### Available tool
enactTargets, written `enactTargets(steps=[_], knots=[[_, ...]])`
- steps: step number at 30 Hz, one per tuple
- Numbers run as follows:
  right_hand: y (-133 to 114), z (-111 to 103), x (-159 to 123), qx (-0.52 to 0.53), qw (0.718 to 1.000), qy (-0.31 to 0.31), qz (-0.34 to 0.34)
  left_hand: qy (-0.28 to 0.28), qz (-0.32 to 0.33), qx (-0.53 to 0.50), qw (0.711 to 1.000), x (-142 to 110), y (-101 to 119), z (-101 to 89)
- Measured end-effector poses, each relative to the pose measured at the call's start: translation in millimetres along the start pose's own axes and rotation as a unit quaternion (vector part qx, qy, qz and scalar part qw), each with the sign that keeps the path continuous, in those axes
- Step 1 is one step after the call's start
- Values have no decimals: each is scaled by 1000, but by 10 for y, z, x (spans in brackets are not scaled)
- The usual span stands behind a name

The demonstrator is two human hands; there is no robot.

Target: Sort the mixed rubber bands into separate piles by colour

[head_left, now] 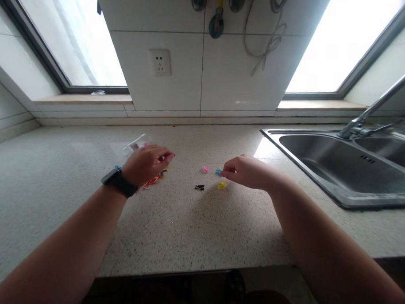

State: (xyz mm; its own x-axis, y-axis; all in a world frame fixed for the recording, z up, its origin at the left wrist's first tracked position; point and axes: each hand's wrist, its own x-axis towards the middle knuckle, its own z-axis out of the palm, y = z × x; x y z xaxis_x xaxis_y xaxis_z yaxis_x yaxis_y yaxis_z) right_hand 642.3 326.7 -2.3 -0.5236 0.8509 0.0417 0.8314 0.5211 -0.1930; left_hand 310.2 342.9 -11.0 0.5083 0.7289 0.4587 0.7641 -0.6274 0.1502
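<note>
My right hand (pixel 245 172) is low over the counter, its fingertips pinched at the edge of a small blue band (pixel 218 172), which looks like a hair tie. Close by lie a pink band (pixel 206 169), a yellow band (pixel 222 185) and a black band (pixel 199 187), set apart from one another. My left hand (pixel 148 163), with a dark watch (pixel 119 181) on its wrist, hovers by a pile of multicoloured bands (pixel 153 180) and partly hides it. Its fingers are curled together; whatever they hold is hidden. Behind it lies a clear plastic bag (pixel 136 144).
The speckled stone counter (pixel 178 232) runs to a tiled wall with a power socket (pixel 160 62). A steel double sink (pixel 339 165) with a tap (pixel 374 110) is set in at the right. Pipe ends (pixel 216 25) and a looped cord (pixel 268 47) hang above.
</note>
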Motion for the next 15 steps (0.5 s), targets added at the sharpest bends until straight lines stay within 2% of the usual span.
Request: enactTargets(steps=[4,8,11,15], knots=[[12,27,13,14,999,32,-9,30,-79,48,995,-53,-222,-151],[-2,31,25,14,998,56,-9,5,-96,64,993,-81,-384,-217],[-14,25,28,9,998,63,-13,-45,-83,55,994,-92,-459,-224],[-12,35,33,1,998,62,-13,-156,-74,19,985,-106,-515,-244]])
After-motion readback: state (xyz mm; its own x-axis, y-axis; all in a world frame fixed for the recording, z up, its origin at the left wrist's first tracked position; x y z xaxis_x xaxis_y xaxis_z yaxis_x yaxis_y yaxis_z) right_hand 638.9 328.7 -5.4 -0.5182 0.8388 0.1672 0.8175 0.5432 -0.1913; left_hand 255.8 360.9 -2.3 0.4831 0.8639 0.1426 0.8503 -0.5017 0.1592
